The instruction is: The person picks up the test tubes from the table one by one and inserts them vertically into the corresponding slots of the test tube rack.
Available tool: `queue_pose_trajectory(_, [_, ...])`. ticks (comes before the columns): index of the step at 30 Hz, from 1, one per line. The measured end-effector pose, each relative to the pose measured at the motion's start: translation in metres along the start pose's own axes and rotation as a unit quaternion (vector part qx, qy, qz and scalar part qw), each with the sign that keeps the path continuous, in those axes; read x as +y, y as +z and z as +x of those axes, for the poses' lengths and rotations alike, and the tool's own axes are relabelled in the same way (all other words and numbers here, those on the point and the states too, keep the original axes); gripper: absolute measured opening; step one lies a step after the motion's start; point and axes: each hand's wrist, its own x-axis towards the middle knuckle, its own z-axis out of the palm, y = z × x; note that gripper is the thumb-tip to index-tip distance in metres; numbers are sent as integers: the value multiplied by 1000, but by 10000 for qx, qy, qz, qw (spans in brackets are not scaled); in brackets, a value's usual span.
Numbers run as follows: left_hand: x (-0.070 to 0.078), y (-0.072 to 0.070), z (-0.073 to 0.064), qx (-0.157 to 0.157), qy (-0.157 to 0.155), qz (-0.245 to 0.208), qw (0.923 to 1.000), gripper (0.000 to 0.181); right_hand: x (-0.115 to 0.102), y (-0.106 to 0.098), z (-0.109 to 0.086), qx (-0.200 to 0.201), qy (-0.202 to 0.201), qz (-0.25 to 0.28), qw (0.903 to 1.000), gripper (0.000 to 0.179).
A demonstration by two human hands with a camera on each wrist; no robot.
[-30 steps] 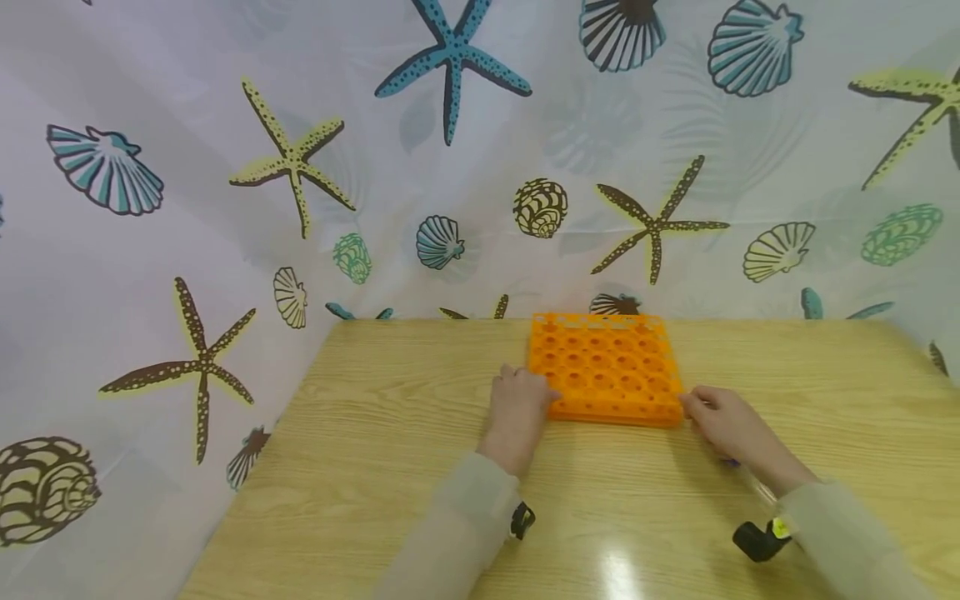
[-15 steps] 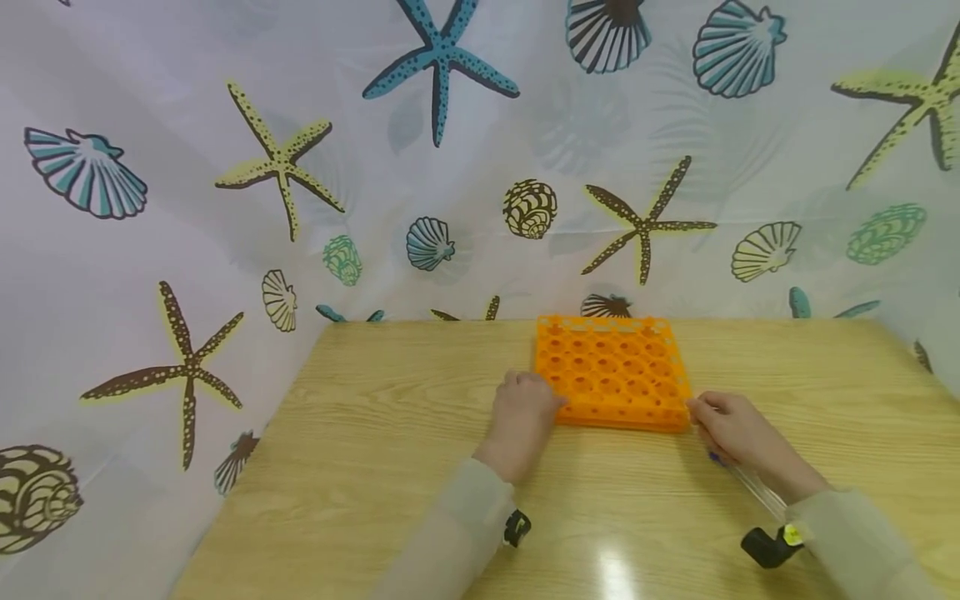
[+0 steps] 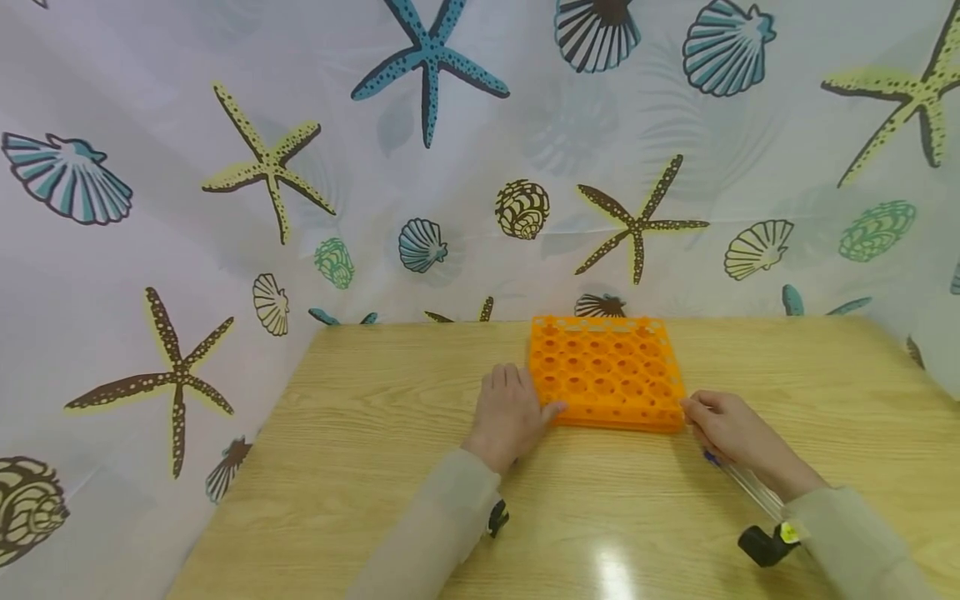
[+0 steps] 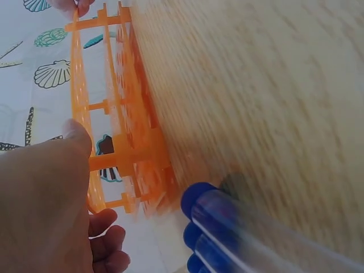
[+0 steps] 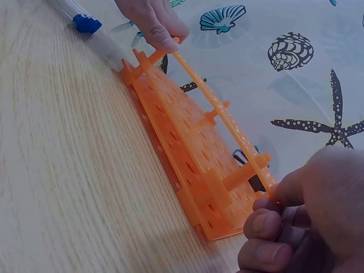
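An orange plastic test tube rack (image 3: 600,375) with rows of round holes stands on the table near the far edge. My left hand (image 3: 510,417) holds its near left corner. In the left wrist view the thumb (image 4: 78,136) lies on the top plate and the fingers curl in at the rack's end. My right hand (image 3: 727,429) pinches the near right corner between thumb and index finger, the other fingers curled, as the right wrist view shows. Several clear tubes with blue caps (image 4: 199,196) lie near my left hand. Another clear tube (image 3: 753,492) lies partly under my right forearm.
A wood-grain table (image 3: 360,467) spreads below both arms. Behind and to the left hangs a white cloth (image 3: 450,192) printed with shells and starfish. Black camera pieces (image 3: 765,546) sit at the wrists.
My left fingers have spread and straightened along the rack's left side, and the thumb reaches further along the front edge. The right hand keeps its pinch. The head view has turned slightly right.
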Motion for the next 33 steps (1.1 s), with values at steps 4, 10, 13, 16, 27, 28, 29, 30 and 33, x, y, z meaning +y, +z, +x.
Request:
queue_pose_trajectory(4, [-1,1,0,-103,54,145,9998,70,-1,1,-1,-24,39,13,10000,42])
queue_pose_trajectory(10, [1,2,3,-309,79,33,9995,70,-5,0,-4,-30,71,24,10000,43])
queue_pose_trajectory(13, [1,1,4,-361,57,13,9993,71,-6,0,-4,-11,99,45,9999,43])
queue_pose_trajectory(16, [2,0,4,-417,13,-26,9991,71,-7,0,-4,24,79,28,10000,42])
queue_pose_trajectory(27, [5,-12,4,-684,-194,-150,9974,78,-5,3,1,71,91,-137,9998,39])
queue_pose_trajectory(28, [5,-13,4,-670,-197,-144,9975,78,-5,3,1,56,114,-124,9998,39])
queue_pose_trajectory(29, [5,-13,3,-675,-202,-151,9974,79,-5,3,1,41,153,-108,9998,39])
queue_pose_trajectory(30, [5,-12,3,-652,-198,-150,9976,80,-5,3,1,39,163,-108,9998,39])
queue_pose_trajectory(33, [6,-9,2,-522,-169,-53,9985,79,-5,2,0,40,155,-88,9998,39])
